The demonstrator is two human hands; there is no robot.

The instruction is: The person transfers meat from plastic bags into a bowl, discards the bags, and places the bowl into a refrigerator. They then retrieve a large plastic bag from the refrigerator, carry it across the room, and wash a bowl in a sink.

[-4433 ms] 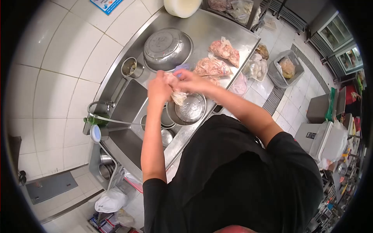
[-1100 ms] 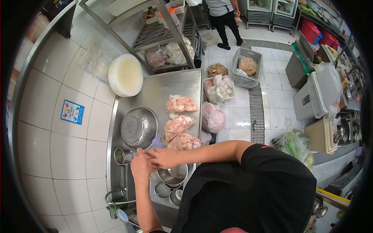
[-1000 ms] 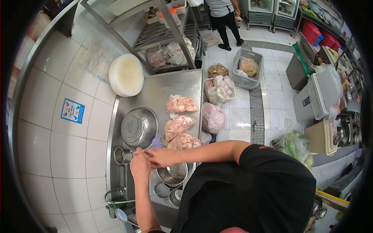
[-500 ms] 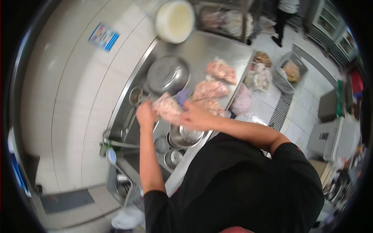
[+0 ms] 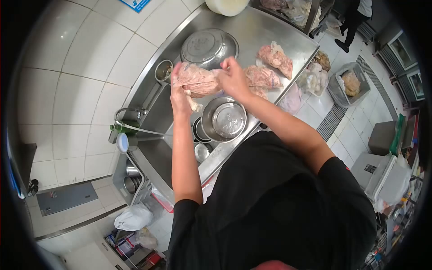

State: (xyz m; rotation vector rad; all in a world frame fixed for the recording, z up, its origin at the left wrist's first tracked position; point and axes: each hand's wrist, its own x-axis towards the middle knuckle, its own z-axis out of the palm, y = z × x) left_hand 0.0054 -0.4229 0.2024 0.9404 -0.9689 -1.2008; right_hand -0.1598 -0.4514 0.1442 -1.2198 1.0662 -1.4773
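A chrome faucet (image 5: 118, 115) rises at the wall-side rim of the steel sink (image 5: 155, 154), with white wall tiles (image 5: 74, 99) behind that rim. Past the sink's far end stand a steel cup (image 5: 163, 70) and, farther on, an upturned steel basin (image 5: 207, 44). Well to the sink's right are a floor drain grate (image 5: 332, 122), a gray plastic bin (image 5: 360, 95) and, farther off, another person in dark trousers (image 5: 355, 22).
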